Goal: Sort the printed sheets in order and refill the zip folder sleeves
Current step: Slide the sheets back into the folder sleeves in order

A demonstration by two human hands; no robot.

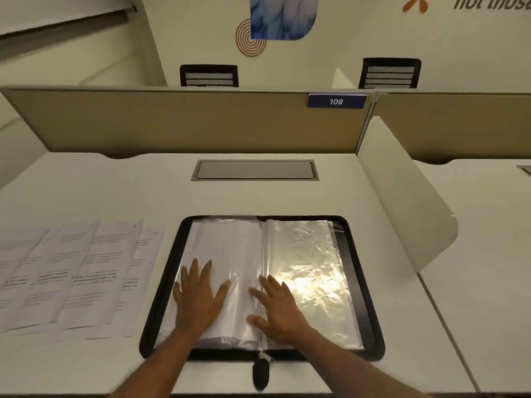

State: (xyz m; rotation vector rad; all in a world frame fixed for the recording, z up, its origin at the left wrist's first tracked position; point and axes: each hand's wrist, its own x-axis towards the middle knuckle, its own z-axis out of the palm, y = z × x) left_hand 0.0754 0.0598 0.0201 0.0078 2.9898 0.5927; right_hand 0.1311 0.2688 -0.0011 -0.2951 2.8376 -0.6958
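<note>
A white counter (pixel 287 196) fills most of the view, closed at the back by a tan partition (pixel 186 122) and on the right by a white curved divider (pixel 402 196). Beyond the partition two black chair backs (pixel 209 76) (pixel 389 73) stand well apart against a wall. The black zip folder (pixel 370 311) lies open and flat on the counter near its front edge, right before the person. To its left, just beside it but apart, the printed sheets (pixel 71 277) lie fanned out in overlapping rows, text up. Inside the folder, the left stack of sleeves (pixel 227 245) looks white with paper, while the right sleeve (pixel 304 254) is clear, crinkled and glaring under the light. A grey hatch (pixel 254 170) is set into the counter behind the folder. The left hand (pixel 198 300) lies flat on the left stack, fingers spread and straight. The right hand (pixel 280 308) lies flat across the spine, fingers spread, its fingertips on the left stack and its palm on the right sleeve. A blue plate (pixel 336 101) reading 109 hangs on the partition's top edge. The black zip pull (pixel 261 374) trails from the folder's front edge onto the counter, between the two forearms.
</note>
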